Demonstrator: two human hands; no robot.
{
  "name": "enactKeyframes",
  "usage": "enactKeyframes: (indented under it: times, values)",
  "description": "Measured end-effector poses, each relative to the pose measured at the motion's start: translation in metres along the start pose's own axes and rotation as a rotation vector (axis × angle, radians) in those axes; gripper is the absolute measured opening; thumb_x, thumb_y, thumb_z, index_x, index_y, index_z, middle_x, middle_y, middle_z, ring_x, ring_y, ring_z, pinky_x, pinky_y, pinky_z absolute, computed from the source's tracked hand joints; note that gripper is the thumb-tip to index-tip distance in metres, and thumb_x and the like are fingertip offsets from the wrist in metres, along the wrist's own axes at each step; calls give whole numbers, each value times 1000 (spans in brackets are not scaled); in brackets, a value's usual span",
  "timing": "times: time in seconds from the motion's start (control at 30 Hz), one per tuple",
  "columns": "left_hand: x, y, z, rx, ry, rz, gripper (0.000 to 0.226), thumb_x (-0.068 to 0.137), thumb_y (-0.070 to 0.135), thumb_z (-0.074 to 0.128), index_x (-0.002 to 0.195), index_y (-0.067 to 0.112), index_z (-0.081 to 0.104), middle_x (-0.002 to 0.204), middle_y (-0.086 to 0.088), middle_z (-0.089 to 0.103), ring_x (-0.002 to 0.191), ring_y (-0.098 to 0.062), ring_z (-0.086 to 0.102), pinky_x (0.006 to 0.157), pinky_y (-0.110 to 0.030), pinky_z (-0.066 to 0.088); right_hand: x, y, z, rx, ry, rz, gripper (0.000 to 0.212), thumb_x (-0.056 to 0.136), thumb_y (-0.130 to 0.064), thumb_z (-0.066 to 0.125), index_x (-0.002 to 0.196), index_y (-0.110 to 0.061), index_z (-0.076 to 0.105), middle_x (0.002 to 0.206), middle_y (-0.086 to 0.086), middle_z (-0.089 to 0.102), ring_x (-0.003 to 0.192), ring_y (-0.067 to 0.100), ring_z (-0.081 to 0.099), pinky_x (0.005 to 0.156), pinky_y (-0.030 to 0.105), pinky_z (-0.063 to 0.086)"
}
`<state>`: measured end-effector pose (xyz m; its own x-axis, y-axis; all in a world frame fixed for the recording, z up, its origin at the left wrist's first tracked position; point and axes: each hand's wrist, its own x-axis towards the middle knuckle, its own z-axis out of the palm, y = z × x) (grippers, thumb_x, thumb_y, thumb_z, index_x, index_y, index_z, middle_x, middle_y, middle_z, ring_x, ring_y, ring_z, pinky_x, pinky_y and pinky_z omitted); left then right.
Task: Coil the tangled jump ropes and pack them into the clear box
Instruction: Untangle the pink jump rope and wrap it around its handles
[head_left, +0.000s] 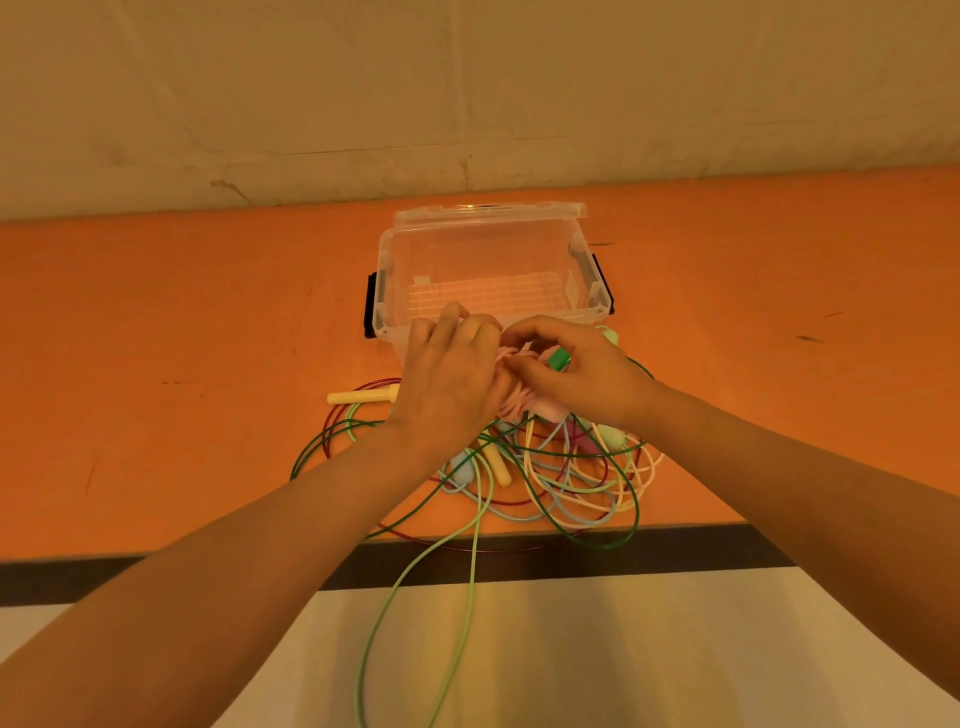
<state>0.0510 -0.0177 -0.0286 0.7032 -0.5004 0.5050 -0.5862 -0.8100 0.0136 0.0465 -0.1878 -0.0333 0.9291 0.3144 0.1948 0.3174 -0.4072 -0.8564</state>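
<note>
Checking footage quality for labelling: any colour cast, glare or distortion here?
Head view: strong orange cast overall; wide-angle bending at the table edge; faint glare on the clear box lid; both hands and the pink rope slightly soft.

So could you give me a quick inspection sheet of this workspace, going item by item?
Surface: orange tabletop with scuff marks and a dark front edge.
Job's things: clear box open, lid tipped back, nothing seen inside; pink rope bundle held in front of it; tangled ropes in green, dark red, blue and cream; pale yellow handle lying to the left.
Clutter: nothing seen.
Grippers: left hand and right hand both grip the pink bundle; the right also holds a green clip-like piece.
Cables: light green rope hangs over the table edge.
Surroundings: plain wall behind.
</note>
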Motion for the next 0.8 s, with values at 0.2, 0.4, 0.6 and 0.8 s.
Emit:
enactKeyframes:
  times: [0.2, 0.4, 0.6, 0.8]
  values:
    - [0, -1, -1, -64, 117, 23, 17, 77, 21, 52, 76, 5, 56, 85, -9, 68, 84, -29, 65, 68, -35, 32, 2, -9, 0, -86, 67, -53, 12, 86, -8, 65, 95, -17, 63, 90, -6, 63, 80, 8, 56, 73, 13, 43]
    - [0, -2, 3, -196, 119, 48, 11, 74, 15, 60, 73, 5, 58, 96, -6, 65, 96, -25, 58, 69, -39, 37, -2, -4, 2, -313, 117, -187, 20, 86, -24, 53, 99, -10, 59, 89, -5, 55, 76, 9, 46, 69, 33, 44]
    - [0, -5, -3, -386, 72, 83, 10, 82, 15, 58, 83, 5, 58, 107, -4, 60, 102, -21, 55, 71, -42, 41, -5, -5, 0, -442, 162, -229, 19, 90, -26, 49, 99, -11, 55, 87, -10, 48, 74, 10, 42, 61, 33, 39]
    - [-5, 2, -1, -374, 65, 36, 10, 80, 14, 64, 89, 11, 61, 115, 2, 58, 111, -15, 50, 79, -33, 25, -7, -1, -2, -531, 188, -267, 19, 89, -21, 53, 102, -8, 57, 91, 2, 61, 74, 22, 56, 57, 31, 39]
